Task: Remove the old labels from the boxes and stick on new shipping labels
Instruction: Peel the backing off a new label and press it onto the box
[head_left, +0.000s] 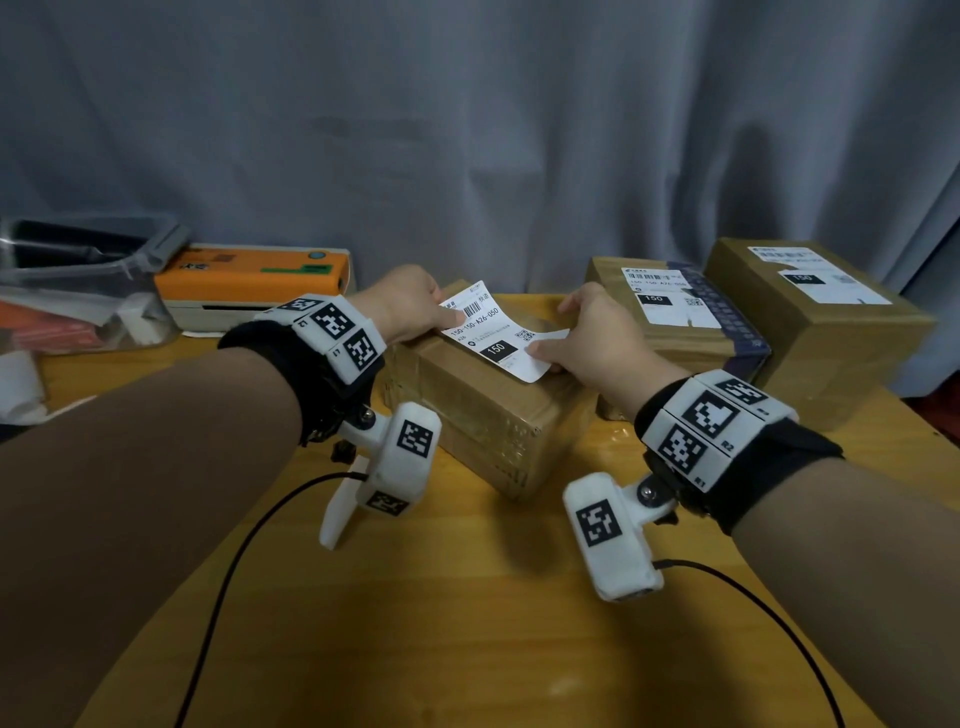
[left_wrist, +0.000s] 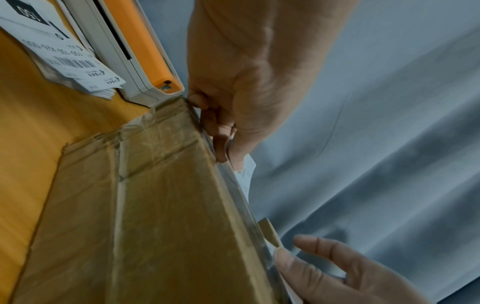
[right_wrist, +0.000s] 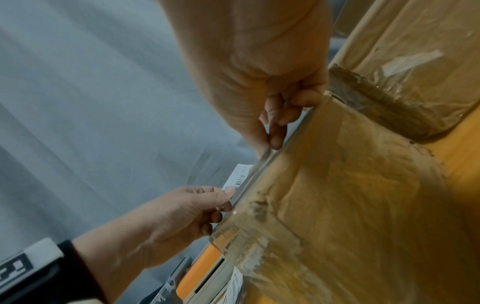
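A taped brown cardboard box (head_left: 483, 415) sits mid-table, turned at an angle. A white shipping label (head_left: 493, 332) printed "150" stretches over its top between both hands. My left hand (head_left: 441, 312) pinches the label's far end with the barcode, thumb on top. My right hand (head_left: 545, 353) pinches the near right corner. In the left wrist view the left hand (left_wrist: 226, 144) holds the label (left_wrist: 246, 174) at the box's top edge (left_wrist: 207, 144). In the right wrist view the right hand (right_wrist: 272, 139) pinches at the box edge (right_wrist: 350, 205). I cannot tell whether the label touches the box.
Two more labelled boxes (head_left: 675, 332) (head_left: 815, 332) stand at the right. An orange and white label printer (head_left: 249, 286) sits back left, with a stack of printed labels (left_wrist: 64, 57) beside it. A clear plastic bin (head_left: 78, 291) stands far left. Grey curtain behind; camera cables trail over the near table.
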